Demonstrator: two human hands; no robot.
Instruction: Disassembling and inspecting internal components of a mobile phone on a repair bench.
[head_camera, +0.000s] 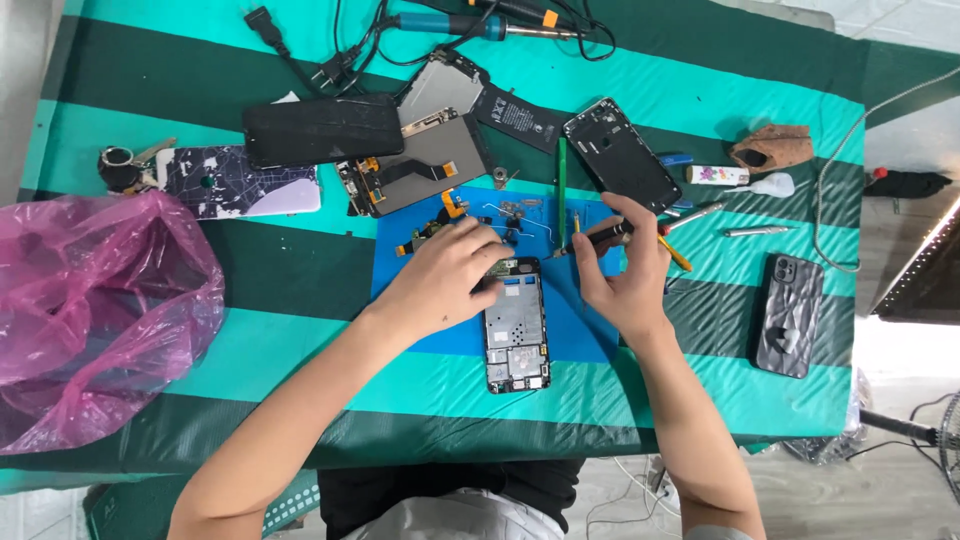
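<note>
An opened phone frame (517, 330) lies on a blue mat (585, 320), its inner metal plate facing up. My left hand (445, 275) rests on the frame's top end, fingers curled over it. My right hand (625, 270) holds a thin black screwdriver (598, 238), its tip pointing left toward the frame's top edge. Small metal parts (515, 208) and an orange flex cable (452, 210) lie on the mat just beyond my hands.
Around the mat lie a black screen panel (322, 130), a display back (420, 160), a battery (515, 112), another phone shell (620, 155), a marbled case (240, 180), a black phone case (790, 315), a soldering iron (480, 25), tweezers (755, 231) and a pink bag (95, 305).
</note>
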